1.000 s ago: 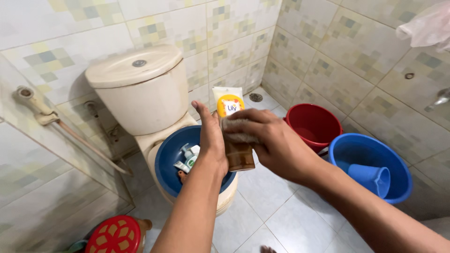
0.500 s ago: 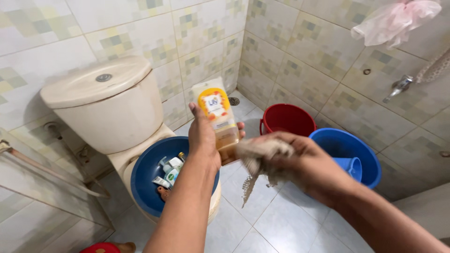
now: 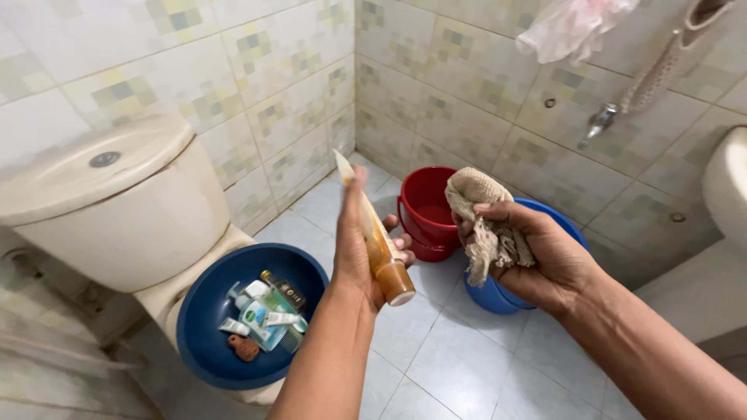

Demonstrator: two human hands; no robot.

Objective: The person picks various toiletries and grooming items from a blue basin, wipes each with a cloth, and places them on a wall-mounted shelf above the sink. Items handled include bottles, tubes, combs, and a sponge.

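Holding now: two things are gripped above the floor tiles, one in each hand.
Left hand (image 3: pixel 359 245): fingers and thumb are wrapped round a tube (image 3: pixel 373 237), which is clamped mid-body; the thumb is laid along its near edge.
Tube: it is seen edge-on, flat crimped end up, brown cap end down and tilted toward the camera; it is held between the blue basin (image 3: pixel 204 342) and the red bucket (image 3: pixel 424 204).
Right hand (image 3: pixel 537 253): it is curled half-closed, palm up, and a beige mesh cloth (image 3: pixel 482 225) is bunched inside it, with a tail hanging off the fingers.
Blue basin: it is set on the toilet (image 3: pixel 117 210) seat; small tubes and bottles are lying in it.
Blue bucket (image 3: pixel 486 292): mostly hidden behind the right hand, just beside the red bucket.
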